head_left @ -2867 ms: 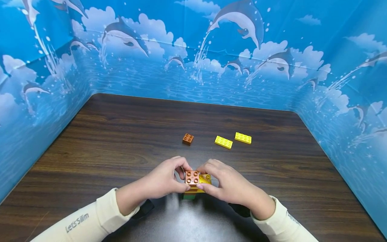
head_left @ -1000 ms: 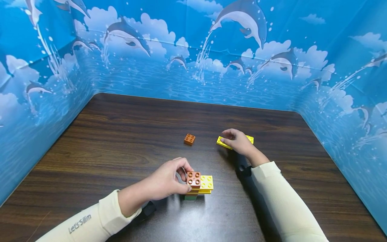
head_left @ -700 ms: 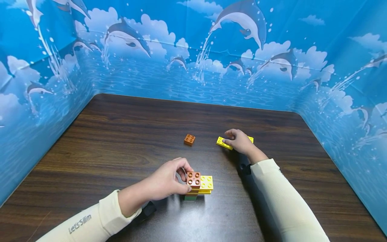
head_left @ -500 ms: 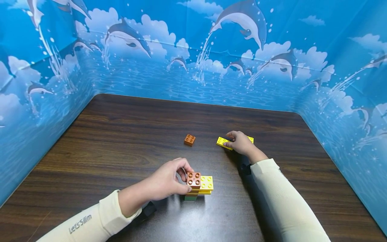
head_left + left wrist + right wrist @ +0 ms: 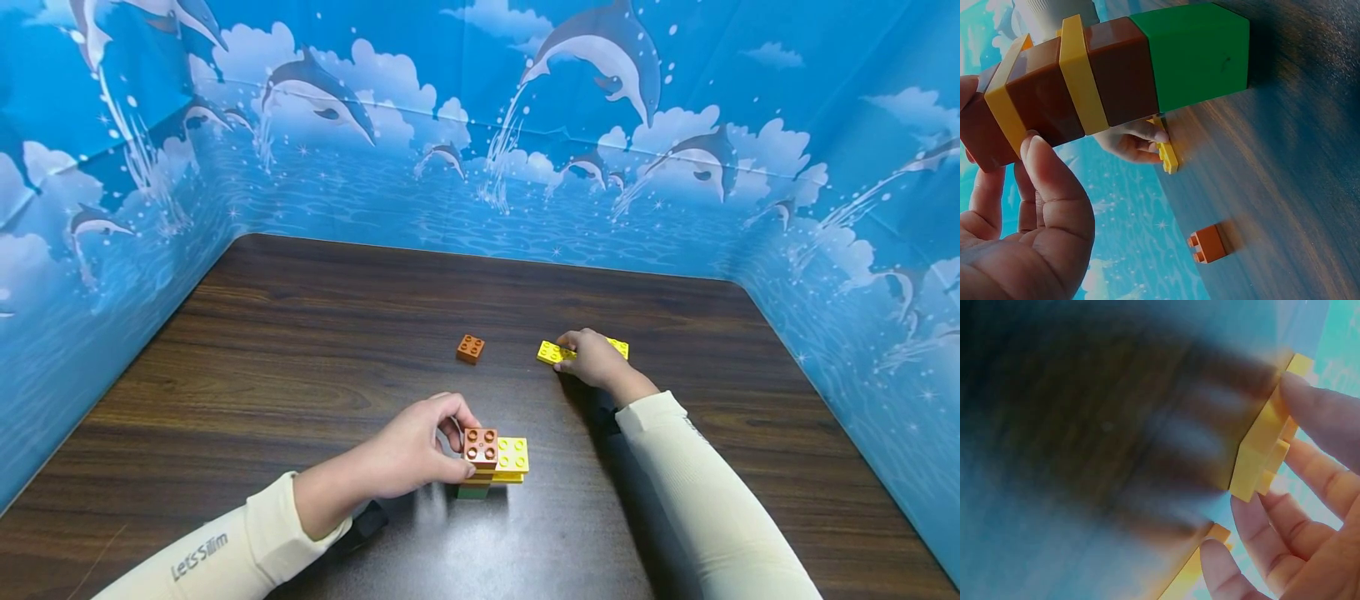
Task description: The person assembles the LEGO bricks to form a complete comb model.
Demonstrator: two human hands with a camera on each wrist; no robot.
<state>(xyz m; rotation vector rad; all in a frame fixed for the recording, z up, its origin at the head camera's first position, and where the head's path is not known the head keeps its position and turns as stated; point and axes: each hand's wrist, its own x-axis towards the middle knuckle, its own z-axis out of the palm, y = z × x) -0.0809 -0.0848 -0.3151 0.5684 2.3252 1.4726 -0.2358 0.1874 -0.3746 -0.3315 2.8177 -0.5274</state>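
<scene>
Between the curled thumb and fingers of the left hand [image 5: 408, 446], a tower of glossy brown, yellow and green plastic bricks [image 5: 1122, 69] is pinched near its top, held upright with the green block lowest. Yellow plates are stuck out sideways, away from those fingers. Farther out, a flat rectangular yellow plastic plate [image 5: 550, 353] is pinched by the right hand [image 5: 600, 362], thumb against fingers. Just past these, a second flat yellow plate [image 5: 619, 347] is partly covered; whether it's touched can't really be told. Left of the right fingertips, well apart, a small square orange-brown plastic brick [image 5: 471, 348] is seen sitting loose on the dark wood-grain table [image 5: 337, 317].
</scene>
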